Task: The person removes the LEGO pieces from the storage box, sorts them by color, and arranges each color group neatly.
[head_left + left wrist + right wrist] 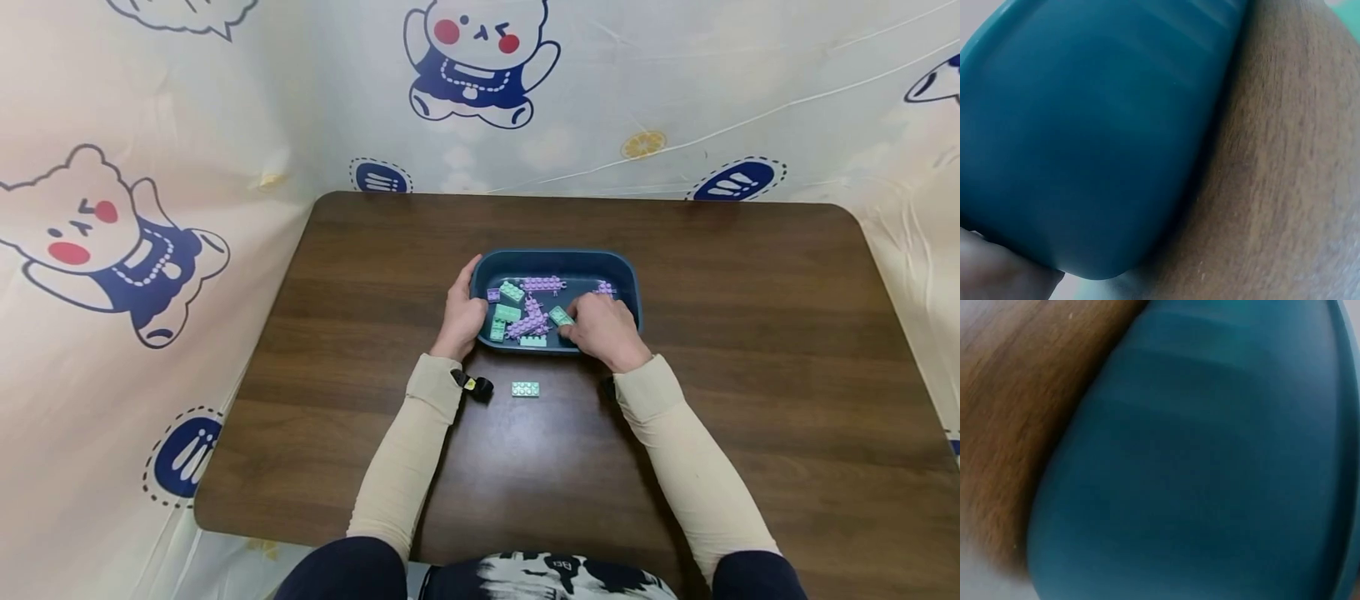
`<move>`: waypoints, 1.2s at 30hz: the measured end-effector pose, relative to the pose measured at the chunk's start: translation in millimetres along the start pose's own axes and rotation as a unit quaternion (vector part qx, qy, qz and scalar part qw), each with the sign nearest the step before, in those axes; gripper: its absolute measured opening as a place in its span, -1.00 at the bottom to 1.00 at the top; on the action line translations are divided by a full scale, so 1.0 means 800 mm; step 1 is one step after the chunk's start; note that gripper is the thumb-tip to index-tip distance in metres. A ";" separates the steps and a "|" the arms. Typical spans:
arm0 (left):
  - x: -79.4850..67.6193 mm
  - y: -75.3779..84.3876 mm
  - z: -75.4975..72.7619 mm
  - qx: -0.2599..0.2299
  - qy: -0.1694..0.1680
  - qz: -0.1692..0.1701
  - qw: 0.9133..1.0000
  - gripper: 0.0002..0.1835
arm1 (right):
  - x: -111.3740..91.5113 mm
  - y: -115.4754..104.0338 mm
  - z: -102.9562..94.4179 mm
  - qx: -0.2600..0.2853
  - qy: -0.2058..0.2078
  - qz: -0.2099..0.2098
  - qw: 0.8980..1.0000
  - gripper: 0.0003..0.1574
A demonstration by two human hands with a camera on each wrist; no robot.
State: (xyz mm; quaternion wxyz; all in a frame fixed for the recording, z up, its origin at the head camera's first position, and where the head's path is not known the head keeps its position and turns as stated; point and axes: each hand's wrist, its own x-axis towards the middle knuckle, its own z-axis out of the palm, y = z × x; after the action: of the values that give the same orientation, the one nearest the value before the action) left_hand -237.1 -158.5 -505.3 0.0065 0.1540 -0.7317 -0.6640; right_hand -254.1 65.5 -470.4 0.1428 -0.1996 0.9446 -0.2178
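A dark blue tray [555, 257] holds mint-green and purple toy building bricks. My left hand [459, 315] grips its left side, fingers along the outer wall and thumb near the rim. Over the tray's right half, my right hand [606, 327] reaches in and pinches a mint-green brick [559, 317] between thumb and fingers. Purple bricks joined in a cluster [531, 320] lie beside it, and a purple strip [543, 284] sits farther back. In both wrist views, the tray's outer wall [1097, 125] [1191, 462] fills most of the picture and hides the bricks.
One mint-green brick [525, 389] lies on the brown wooden table [360, 333] in front of the tray, between the forearms. A printed curtain [300, 100] hangs behind the table's far edge and along the left.
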 end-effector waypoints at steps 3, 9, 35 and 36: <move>0.000 0.000 0.001 0.001 0.000 -0.001 1.000 -0.11 | -0.002 0.002 0.001 -0.008 0.026 -0.010 1.000 -0.64; -0.001 -0.003 0.001 0.007 0.006 0.000 1.000 -0.11 | -0.008 0.005 0.003 -0.009 0.084 -0.020 0.996 -0.62; 0.002 0.000 0.000 0.004 0.000 0.009 1.000 -0.12 | -0.062 0.002 0.003 0.176 0.247 -0.140 0.943 -0.58; 0.002 0.000 0.000 0.004 -0.002 0.009 1.000 -0.12 | -0.064 0.003 0.004 0.171 0.247 -0.143 0.943 -0.58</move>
State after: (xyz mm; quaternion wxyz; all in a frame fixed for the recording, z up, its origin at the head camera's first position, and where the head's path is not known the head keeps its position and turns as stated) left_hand -238.5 -158.6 -505.9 0.0108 0.1461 -0.7359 -0.6610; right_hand -209.1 88.6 -464.5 -0.0961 -0.2449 0.8605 -0.4363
